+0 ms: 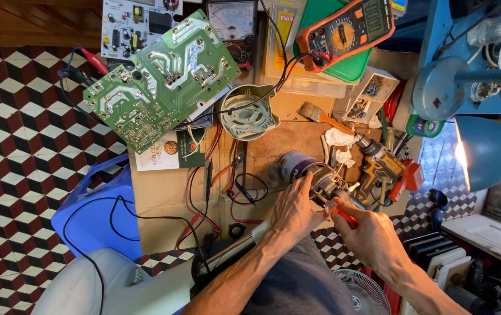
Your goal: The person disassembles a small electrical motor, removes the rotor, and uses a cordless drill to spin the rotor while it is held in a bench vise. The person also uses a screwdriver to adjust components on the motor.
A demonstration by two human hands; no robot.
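- The left hand (290, 211) is wrapped around a small electric motor (314, 175) with a dark, purplish round body, steadying it on the wooden work board (268, 149) just in front of the person.
- The right hand (367, 232) is clenched on a red-handled screwdriver (343, 214), whose tip meets the metal end of the motor, between the two hands.
- The motor sits near the middle of the board, just left of a yellow-and-black cordless drill (378, 163) and below a grey round plastic housing (248, 112).
- As a judgement, the motor looks dense and heavy for its bulk, with a stiff metal frame; its smooth round shell could roll or slip, so a full grip around the body, as the left hand has now, suits it best.
- The thin wires and any shaft at the motor's end look like the fragile parts, better left untouched by fingers.
- Further up lie a green circuit board (163, 79), tilted over other parts, and an orange multimeter (346, 29) on a green tray (352, 69).
- Red and black leads (227, 181) trail across the board toward the motor; a blue plastic stool (90, 216) stands at the left, over the chequered floor tiles (17, 146).
- A blue desk lamp (483, 149) shines from the right.
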